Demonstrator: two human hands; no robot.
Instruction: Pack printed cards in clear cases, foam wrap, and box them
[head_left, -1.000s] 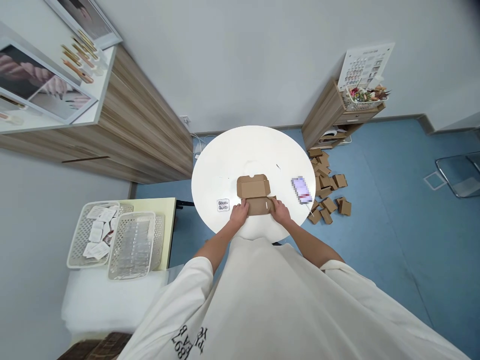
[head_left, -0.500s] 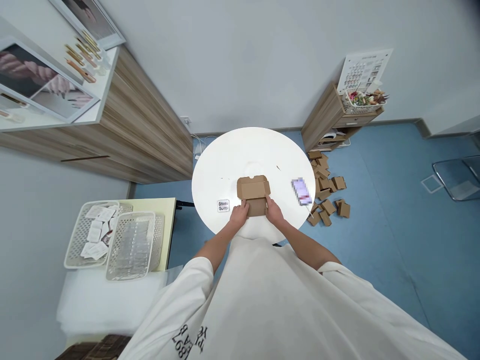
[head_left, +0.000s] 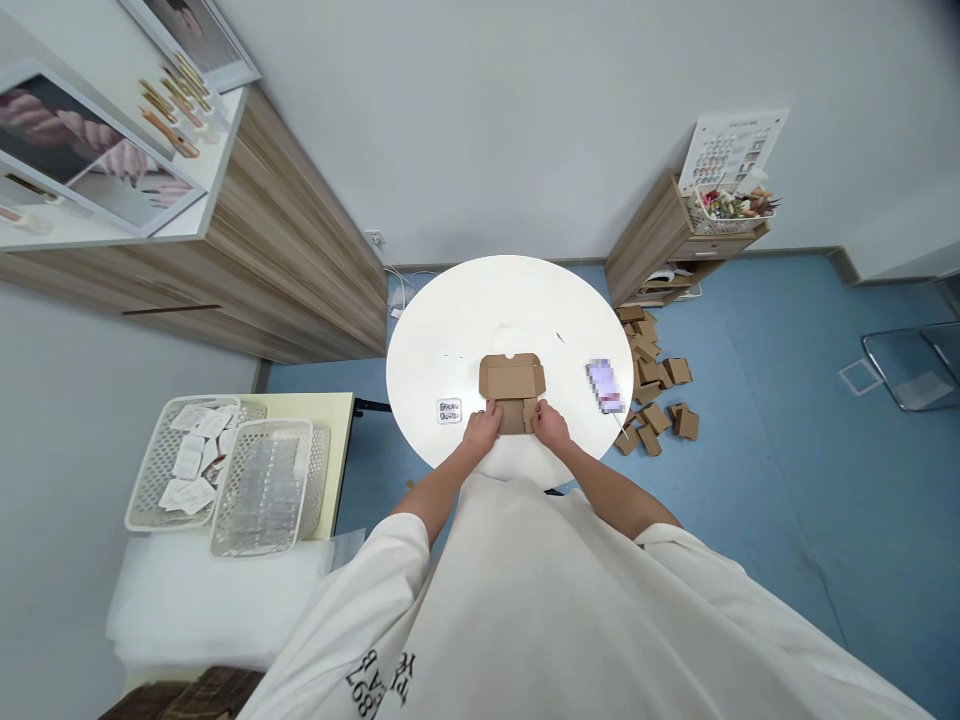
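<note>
A brown cardboard box [head_left: 512,381] with its lid flap folded back lies on the round white table [head_left: 495,300] in front of me. My left hand [head_left: 481,428] grips the near left corner of the box, thumb on top. At the near right side, my right hand [head_left: 551,425] has its fingers closed on the side flap, which leans inward. To the left of the box lies a small clear tray of dark nail-shaped pieces [head_left: 449,411]. A phone with a blurred screen [head_left: 604,384] rests to the right.
Several folded cardboard boxes [head_left: 652,372] are heaped on the blue floor right of the table. White plastic baskets [head_left: 262,485] with packets stand on a side table at left. A wooden cabinet [head_left: 300,220] rises at back left, a smaller one [head_left: 652,235] at back right.
The right side flap of the box has been folded inward by my right hand. My left hand stays at the left corner. The view has shifted slightly.
</note>
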